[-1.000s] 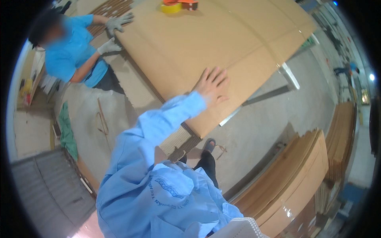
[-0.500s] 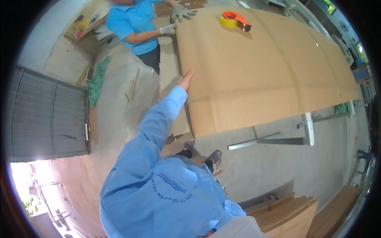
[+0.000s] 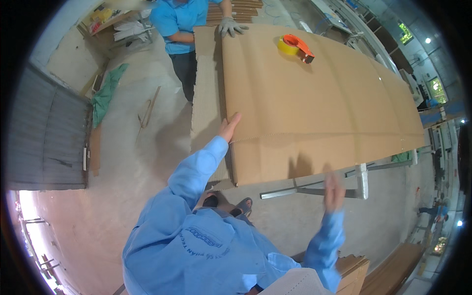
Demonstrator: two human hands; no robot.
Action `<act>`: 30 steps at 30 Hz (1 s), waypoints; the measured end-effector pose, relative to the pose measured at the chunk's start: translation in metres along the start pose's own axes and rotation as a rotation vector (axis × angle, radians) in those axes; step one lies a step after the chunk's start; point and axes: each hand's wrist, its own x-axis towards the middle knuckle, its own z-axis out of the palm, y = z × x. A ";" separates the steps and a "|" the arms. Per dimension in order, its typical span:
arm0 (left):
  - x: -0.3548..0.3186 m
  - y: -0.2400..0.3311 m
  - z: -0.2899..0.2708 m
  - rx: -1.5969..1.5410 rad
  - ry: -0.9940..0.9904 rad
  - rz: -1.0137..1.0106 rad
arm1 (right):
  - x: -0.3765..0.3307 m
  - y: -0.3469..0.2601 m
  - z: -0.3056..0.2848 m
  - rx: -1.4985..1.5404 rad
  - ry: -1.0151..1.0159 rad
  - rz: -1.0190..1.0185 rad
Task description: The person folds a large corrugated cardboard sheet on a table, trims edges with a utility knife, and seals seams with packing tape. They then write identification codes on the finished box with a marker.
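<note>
"Hands: which is nearer the cardboard sheet (image 3: 314, 108)?"

"Left hand (image 3: 228, 129), touching its left edge; right hand (image 3: 335, 191) shows blurred by its near edge. I can't tell either grip. It lies ahead, seemingly longest left to right."

Grey corrugated metal panel (image 3: 46, 128) stood at left edge of frame. Crumpled green cloth (image 3: 109, 93) sat just right of it, upper left. Thin brown strip (image 3: 154, 99) lay on grey concrete floor (image 3: 130, 167), left of centre. White piled sheets (image 3: 132, 31) showed at upper left. Bright opening (image 3: 29, 205) glared at lower left. Small bright window (image 3: 436, 90) and round white lamp (image 3: 427, 41) shone at upper right.
</note>
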 end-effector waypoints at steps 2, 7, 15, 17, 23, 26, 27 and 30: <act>-0.005 0.005 -0.004 0.009 0.003 -0.022 | 0.143 -0.026 0.005 -0.258 0.077 -0.285; -0.012 0.024 -0.022 -0.045 0.019 0.067 | 0.279 -0.048 0.166 -0.925 -0.179 -0.131; 0.065 0.042 0.002 -0.122 -0.113 -0.081 | 0.240 -0.112 0.230 -0.689 -0.169 -0.417; 0.075 0.036 0.002 -0.452 -0.253 -0.195 | 0.216 -0.140 0.243 -0.844 -0.236 -0.456; 0.053 0.028 -0.007 -0.125 -0.078 -0.233 | 0.197 -0.160 0.275 -0.921 -0.257 -0.553; 0.041 0.032 -0.006 -0.073 -0.175 -0.137 | 0.188 -0.150 0.288 -0.804 -0.290 -0.556; 0.039 0.033 -0.005 -0.135 -0.270 -0.101 | 0.183 -0.150 0.288 -0.830 -0.311 -0.534; 0.040 0.028 -0.012 -0.319 -0.412 -0.250 | 0.179 -0.166 0.277 -0.611 -0.291 -0.583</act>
